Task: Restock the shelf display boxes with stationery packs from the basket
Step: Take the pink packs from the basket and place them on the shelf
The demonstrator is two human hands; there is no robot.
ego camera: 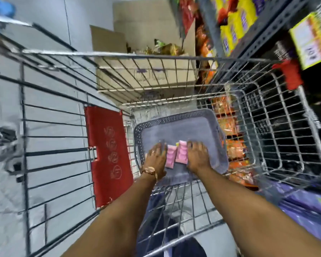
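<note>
Head view, looking steeply down, close above trolley (156,58)

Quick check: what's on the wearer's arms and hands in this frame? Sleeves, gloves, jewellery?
Both forearms are bare: no sleeves or gloves in view. The left hand has a ring on one finger, and the left wrist carries a rose-gold-toned watch or bracelet. The right hand shows no jewellery.

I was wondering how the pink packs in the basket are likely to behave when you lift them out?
The pink packs look thin and flat, so probably light and unlikely to roll. Their wrapping seems glossy, so they may slip. Left hand and right hand flank them in the grey basket; squeezed together, they might buckle.
</note>
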